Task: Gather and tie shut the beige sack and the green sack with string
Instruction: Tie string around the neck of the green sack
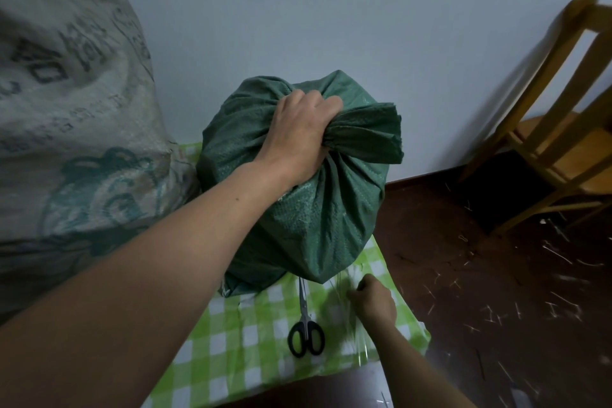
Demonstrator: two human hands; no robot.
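The green sack (318, 209) stands upright on the green checked cloth (251, 341) in the middle of the head view. My left hand (298, 129) grips its gathered neck, and the bunched mouth (367, 132) sticks out to the right of my fist. Lower right, my right hand (374, 300) is down on the cloth with its fingers curled round thin pale string (344, 285); the strands are blurred. The big beige sack (73, 129) with dark print fills the left side, touching the green sack. Its top is out of view.
Black-handled scissors (305, 325) lie on the cloth just left of my right hand, blades pointing toward the green sack. A wooden chair (556, 129) stands at the right by the wall. The dark floor (496, 291) is littered with short pale scraps.
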